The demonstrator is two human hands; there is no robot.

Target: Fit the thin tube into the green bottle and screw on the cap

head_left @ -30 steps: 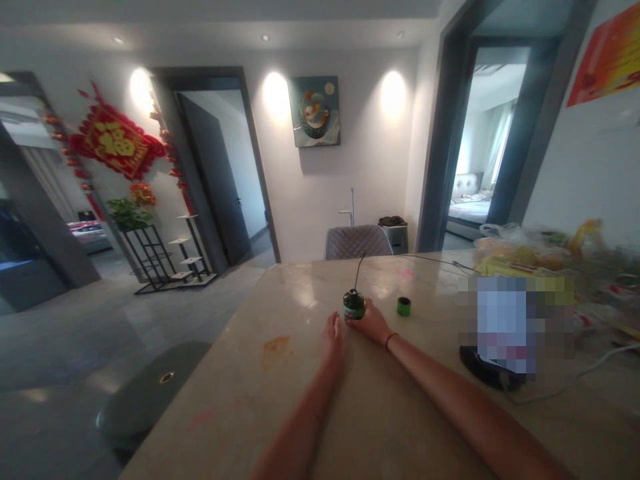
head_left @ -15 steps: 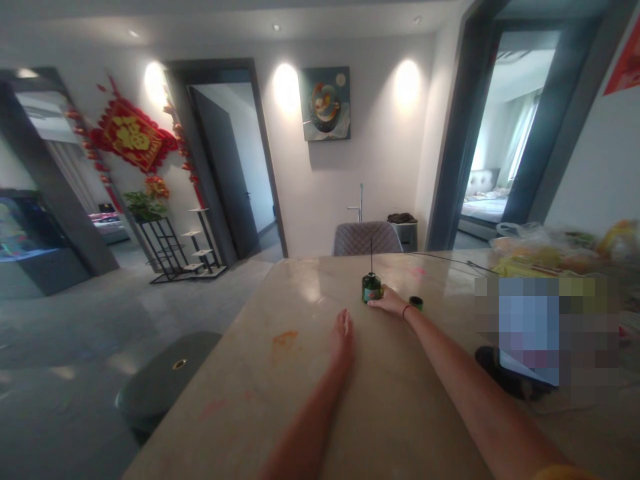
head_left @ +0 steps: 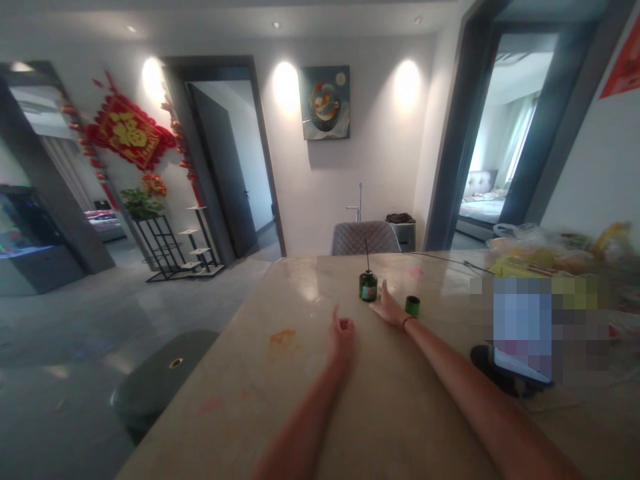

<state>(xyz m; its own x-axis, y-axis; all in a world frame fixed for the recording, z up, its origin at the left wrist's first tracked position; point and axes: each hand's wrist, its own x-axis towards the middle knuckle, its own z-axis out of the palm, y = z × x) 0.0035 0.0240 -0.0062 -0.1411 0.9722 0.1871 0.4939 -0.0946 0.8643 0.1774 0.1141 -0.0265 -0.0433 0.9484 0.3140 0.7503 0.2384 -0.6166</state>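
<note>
A small dark green glass bottle [head_left: 369,287] with a pale label stands upright on the table. One thin dark stick rises from its neck, much like a reed diffuser. Just right of the bottle is my right hand [head_left: 389,309], open, thumb raised and fingers reaching toward its base; whether the fingertips touch the glass I cannot tell. Beyond that wrist, which wears a red cord, sits a short green cylinder with a dark top [head_left: 413,306]. My left hand [head_left: 342,337] is near the tabletop, index finger extended and the others curled, holding nothing.
The pale stone table [head_left: 240,413] fills the foreground, with an orange stain [head_left: 283,342]. A blurred-out screen [head_left: 523,333] and plastic bags [head_left: 530,250] occupy its right side. A quilted chair [head_left: 367,239] stands behind it; a green stool [head_left: 160,373] is at left.
My right hand has let go of the bottle and opened beside it. On my left hand, the index finger now sticks out while the other fingers have curled in.
</note>
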